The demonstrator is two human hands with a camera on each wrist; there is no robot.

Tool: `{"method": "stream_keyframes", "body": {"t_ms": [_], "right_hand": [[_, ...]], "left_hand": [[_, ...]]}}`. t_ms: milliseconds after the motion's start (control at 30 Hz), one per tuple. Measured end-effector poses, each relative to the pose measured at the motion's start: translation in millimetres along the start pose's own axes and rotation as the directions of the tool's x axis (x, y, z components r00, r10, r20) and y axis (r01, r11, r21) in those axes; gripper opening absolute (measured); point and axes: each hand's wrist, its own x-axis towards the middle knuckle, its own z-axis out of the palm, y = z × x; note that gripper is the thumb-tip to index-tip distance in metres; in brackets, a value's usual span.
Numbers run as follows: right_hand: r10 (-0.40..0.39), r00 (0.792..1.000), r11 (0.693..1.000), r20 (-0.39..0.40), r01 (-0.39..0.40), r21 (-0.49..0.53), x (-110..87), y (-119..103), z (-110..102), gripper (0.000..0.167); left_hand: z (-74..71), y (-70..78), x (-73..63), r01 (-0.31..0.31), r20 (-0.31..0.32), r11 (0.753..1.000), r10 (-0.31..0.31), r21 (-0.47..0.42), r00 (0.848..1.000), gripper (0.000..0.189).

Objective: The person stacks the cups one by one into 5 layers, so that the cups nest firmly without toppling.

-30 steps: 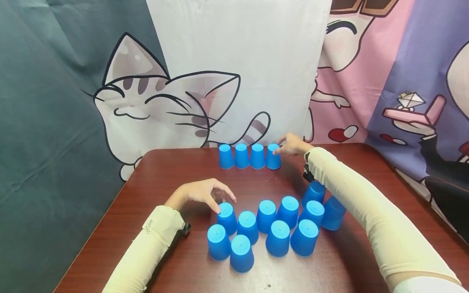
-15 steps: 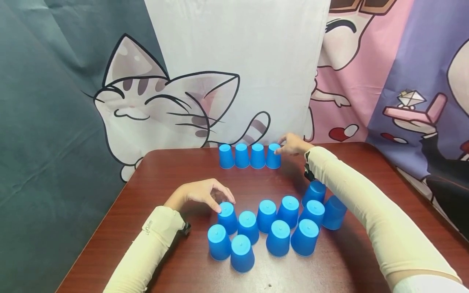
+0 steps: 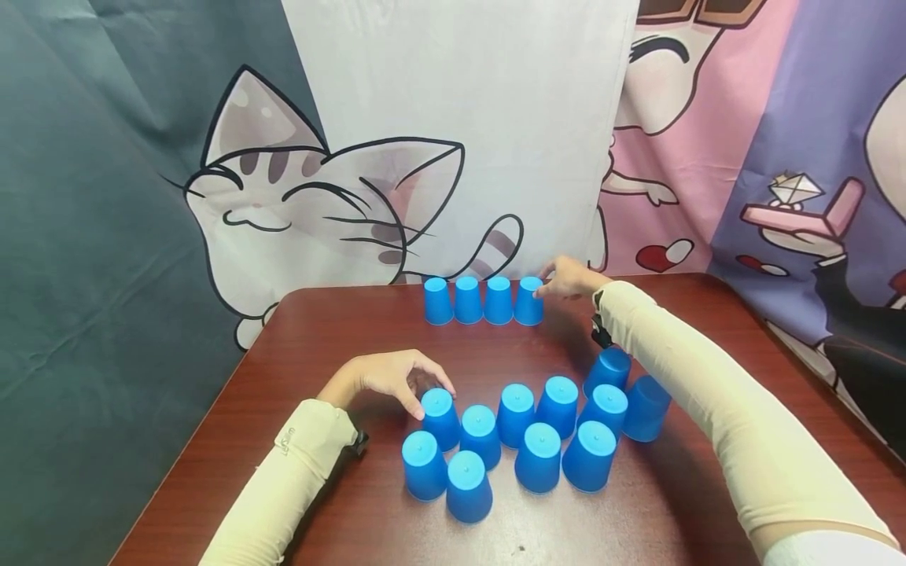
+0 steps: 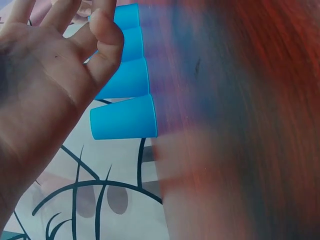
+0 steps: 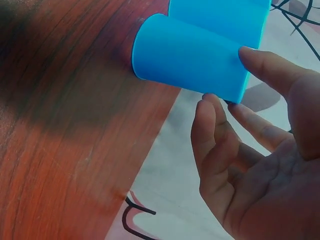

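Observation:
Along the table's far side stands a row of several upside-down blue cups. My right hand is at the row's right-end cup, thumb on its front near the top and fingertips at its side, pinching it as it stands on the table. Nearer, my left hand arches beside the back-left cup of a small cluster, with thumb and fingers loosely curved. Whether they touch that cup I cannot tell. In the left wrist view the left palm faces the camera, holding nothing visible, with the far row behind.
More upside-down blue cups stand close together at the middle and right of the brown table. The right sleeve passes over and partly covers the rightmost cup. A cartoon-printed cloth hangs behind the table.
Both hands stay almost where they were, and the cups keep their places. Only a slight shift of the head view shows.

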Motion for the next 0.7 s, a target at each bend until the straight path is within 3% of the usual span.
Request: {"method": "stream_keyframes", "body": {"t_ms": [233, 400, 700], "right_hand": [[-0.010, 1.000, 1.000, 0.004, 0.010, 0.001, -7.8, 2.1, -9.0, 0.047], [-0.072, 0.997, 0.997, 0.005, 0.072, 0.013, -19.0, 2.8, -13.4, 0.045], [-0.176, 0.980, 0.982, 0.087, 0.169, 0.081, -49.9, 12.9, -18.6, 0.043]], "left_hand": [[2.1, -0.7, -0.5, 0.009, 0.000, 1.000, -0.009, 0.001, 1.000, 0.063], [3.3, -0.3, -0.8, 0.004, -0.001, 1.000, -0.004, 0.002, 1.000, 0.063], [4.0, 1.5, -1.6, 0.016, -0.018, 1.000, -0.016, 0.021, 1.000, 0.064]]}}
